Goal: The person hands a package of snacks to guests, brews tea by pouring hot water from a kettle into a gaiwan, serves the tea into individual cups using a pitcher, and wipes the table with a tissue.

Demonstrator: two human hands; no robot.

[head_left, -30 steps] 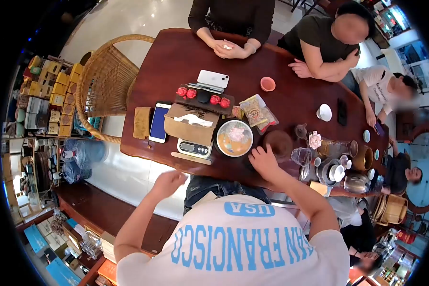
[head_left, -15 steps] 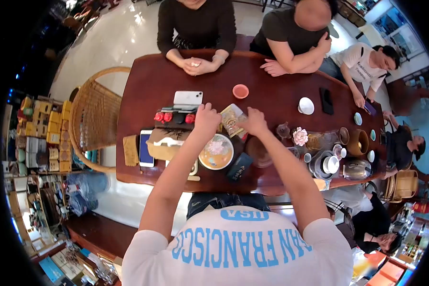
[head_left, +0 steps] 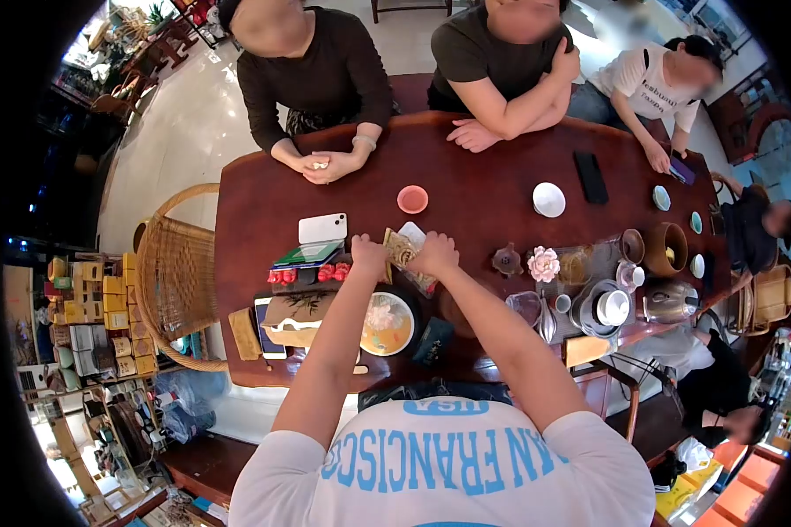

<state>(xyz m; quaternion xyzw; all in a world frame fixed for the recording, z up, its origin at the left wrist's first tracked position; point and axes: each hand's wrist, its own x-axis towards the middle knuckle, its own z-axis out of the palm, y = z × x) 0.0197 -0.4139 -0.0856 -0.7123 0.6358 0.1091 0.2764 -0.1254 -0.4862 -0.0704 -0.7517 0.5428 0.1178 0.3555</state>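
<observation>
A small gold-and-clear packet [head_left: 402,247] with brownish contents lies over the table between my hands. My right hand [head_left: 437,255] is closed on its right side. My left hand [head_left: 369,253] is curled closed just left of the packet; what its fingers hold, if anything, is hidden. Beneath my hands sits a round tin [head_left: 388,323] with a flower design on its lid. A dark teal pouch [head_left: 433,341] rests beside the tin. Left of my left hand are red ornaments [head_left: 332,272], a green-and-white card [head_left: 309,256] and a white phone [head_left: 323,228].
A pink cup [head_left: 412,199] and a white cup [head_left: 548,200] stand across the wooden table [head_left: 483,189]. Tea ware with a flower ornament [head_left: 543,263] and a kettle [head_left: 671,301] occupies the right. Several people sit around; a wicker chair [head_left: 180,272] is at left.
The view has shifted, so the table and people sit differently in frame. My right hand has come in over the packet's right side, nearer my left hand.
</observation>
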